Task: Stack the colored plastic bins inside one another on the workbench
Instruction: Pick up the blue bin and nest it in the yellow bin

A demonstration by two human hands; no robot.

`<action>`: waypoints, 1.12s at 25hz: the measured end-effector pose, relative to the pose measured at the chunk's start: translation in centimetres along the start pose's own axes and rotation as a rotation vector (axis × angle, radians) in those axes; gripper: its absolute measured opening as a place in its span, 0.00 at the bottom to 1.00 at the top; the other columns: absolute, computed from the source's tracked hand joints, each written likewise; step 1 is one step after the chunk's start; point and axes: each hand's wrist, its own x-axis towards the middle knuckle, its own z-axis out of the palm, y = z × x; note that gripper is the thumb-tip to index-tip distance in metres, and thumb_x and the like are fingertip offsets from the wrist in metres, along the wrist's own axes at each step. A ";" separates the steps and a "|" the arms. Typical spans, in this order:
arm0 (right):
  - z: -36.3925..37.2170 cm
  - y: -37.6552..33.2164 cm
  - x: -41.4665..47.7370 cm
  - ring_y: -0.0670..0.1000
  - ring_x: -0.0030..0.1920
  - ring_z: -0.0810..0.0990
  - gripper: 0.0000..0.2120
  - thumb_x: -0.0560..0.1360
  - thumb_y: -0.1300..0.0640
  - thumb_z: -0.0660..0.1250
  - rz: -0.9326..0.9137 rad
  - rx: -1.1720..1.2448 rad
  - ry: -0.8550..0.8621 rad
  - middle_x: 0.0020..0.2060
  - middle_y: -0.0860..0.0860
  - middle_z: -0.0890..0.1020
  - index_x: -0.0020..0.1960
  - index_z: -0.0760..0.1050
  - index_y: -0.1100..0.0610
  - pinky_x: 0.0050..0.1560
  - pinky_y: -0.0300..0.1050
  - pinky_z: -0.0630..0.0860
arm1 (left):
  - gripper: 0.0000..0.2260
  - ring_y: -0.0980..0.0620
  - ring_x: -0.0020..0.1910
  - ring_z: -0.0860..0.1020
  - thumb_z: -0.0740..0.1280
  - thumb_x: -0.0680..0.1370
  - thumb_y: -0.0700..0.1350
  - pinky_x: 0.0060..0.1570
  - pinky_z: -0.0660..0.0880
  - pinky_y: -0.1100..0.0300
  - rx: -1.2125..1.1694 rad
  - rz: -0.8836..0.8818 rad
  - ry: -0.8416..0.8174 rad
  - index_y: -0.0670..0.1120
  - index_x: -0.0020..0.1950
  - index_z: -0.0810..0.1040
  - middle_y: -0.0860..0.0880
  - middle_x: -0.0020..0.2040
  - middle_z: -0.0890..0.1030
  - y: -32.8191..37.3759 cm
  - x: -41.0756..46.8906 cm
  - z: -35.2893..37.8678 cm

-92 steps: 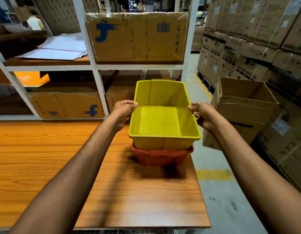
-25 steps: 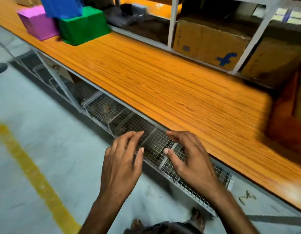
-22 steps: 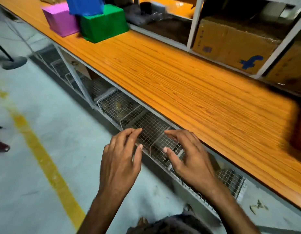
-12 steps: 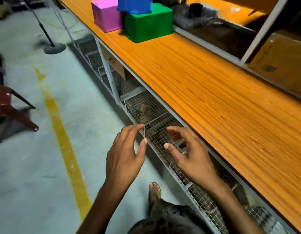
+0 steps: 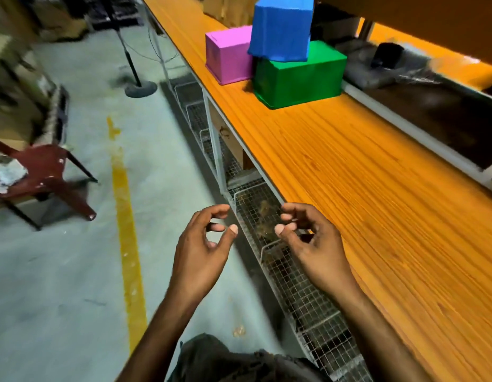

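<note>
Three upturned plastic bins stand at the far end of the wooden workbench (image 5: 363, 188). A green bin (image 5: 300, 75) sits bottom up, a pink bin (image 5: 228, 56) stands just left of it, and a blue bin (image 5: 280, 26) rests tilted on top of both. My left hand (image 5: 203, 249) and my right hand (image 5: 311, 244) hover side by side in front of the bench's near edge, well short of the bins. Both have loosely curled fingers and hold nothing. The yellow and red bins are out of view.
Wire mesh baskets (image 5: 294, 271) hang under the bench edge. A dark red chair (image 5: 43, 175) stands on the concrete floor at left, beside a yellow floor line (image 5: 129, 244). A round-based stand (image 5: 140, 86) is farther back. A white shelf frame (image 5: 421, 133) runs along the bench's back.
The view has swung left along the bench, and the three bins look closer. Both empty hands stayed in front of me, their fingers curling slightly more.
</note>
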 end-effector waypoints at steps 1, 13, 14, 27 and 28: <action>0.5 -0.1 1.4 0.42 0.49 0.82 0.15 0.76 0.60 0.75 -0.003 0.004 0.003 0.51 0.44 0.84 0.59 0.80 0.45 0.50 0.41 0.80 | 0.13 0.57 0.52 0.81 0.72 0.79 0.44 0.42 0.77 0.63 -0.012 -0.002 0.001 0.61 0.58 0.79 0.61 0.59 0.80 -0.1 1.3 -0.1; 13.9 -2.7 19.9 0.40 0.52 0.83 0.16 0.76 0.58 0.75 0.023 -0.009 0.122 0.53 0.43 0.84 0.61 0.79 0.45 0.49 0.32 0.78 | 0.14 0.58 0.54 0.81 0.72 0.79 0.44 0.42 0.76 0.69 -0.046 0.059 -0.163 0.61 0.60 0.78 0.60 0.59 0.79 -4.9 25.1 -6.8; 15.0 -3.1 21.1 0.41 0.52 0.83 0.16 0.76 0.57 0.75 0.021 0.003 0.143 0.53 0.43 0.84 0.61 0.79 0.45 0.51 0.34 0.78 | 0.13 0.58 0.54 0.81 0.72 0.79 0.44 0.42 0.76 0.70 -0.053 0.068 -0.177 0.60 0.60 0.79 0.60 0.60 0.79 -4.9 27.0 -7.5; 16.4 -4.3 40.2 0.45 0.50 0.82 0.16 0.76 0.59 0.75 -0.077 -0.085 0.394 0.52 0.43 0.84 0.61 0.79 0.45 0.43 0.40 0.80 | 0.22 0.59 0.50 0.80 0.72 0.79 0.40 0.42 0.75 0.71 -0.157 0.169 -0.370 0.56 0.70 0.74 0.55 0.61 0.78 -4.7 49.5 -3.3; 15.9 -4.1 42.0 0.45 0.50 0.82 0.16 0.76 0.59 0.75 -0.086 -0.092 0.422 0.52 0.43 0.84 0.61 0.79 0.46 0.43 0.41 0.80 | 0.22 0.58 0.50 0.80 0.72 0.79 0.40 0.42 0.75 0.71 -0.159 0.186 -0.370 0.56 0.69 0.74 0.55 0.61 0.78 -4.4 51.2 -2.5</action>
